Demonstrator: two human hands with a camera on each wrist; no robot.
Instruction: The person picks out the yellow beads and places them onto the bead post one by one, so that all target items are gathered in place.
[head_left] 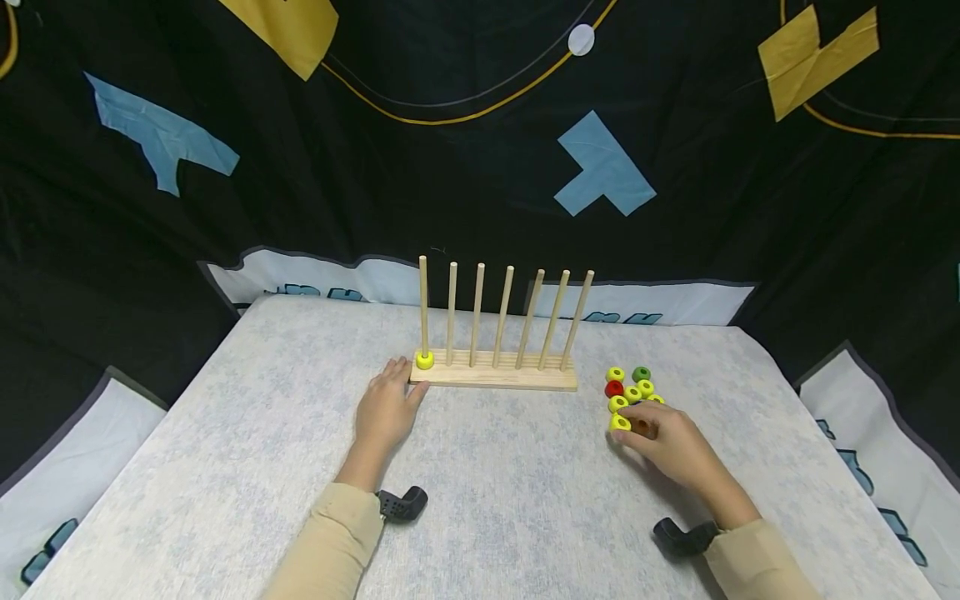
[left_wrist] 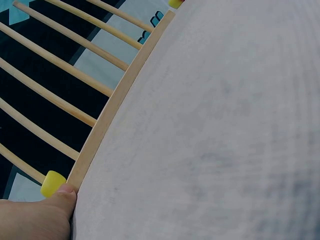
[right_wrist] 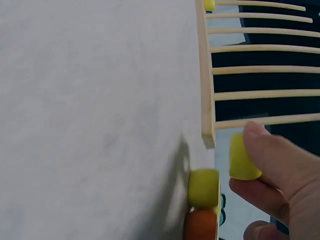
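Note:
A wooden peg rack (head_left: 495,377) with several upright dowels stands toward the back of the table. One yellow bead (head_left: 424,361) sits at the foot of its leftmost dowel. My left hand (head_left: 386,408) holds the rack's left end, thumb along the front edge and fingers at the side. Over at the right, my right hand (head_left: 667,442) pinches a yellow bead (right_wrist: 242,157) between thumb and fingers, lifted off the table. Close around that hand lie loose beads: several yellow ones, a red bead (head_left: 614,389), a green bead (head_left: 641,374) and a brown one (head_left: 642,427), partly hidden by the fingers.
The pale mottled tabletop (head_left: 510,492) reaches back to a black curtain (head_left: 465,183) with blue and gold patches. A black wrist device (head_left: 403,504) is on the left wrist and another black device (head_left: 684,538) on the right.

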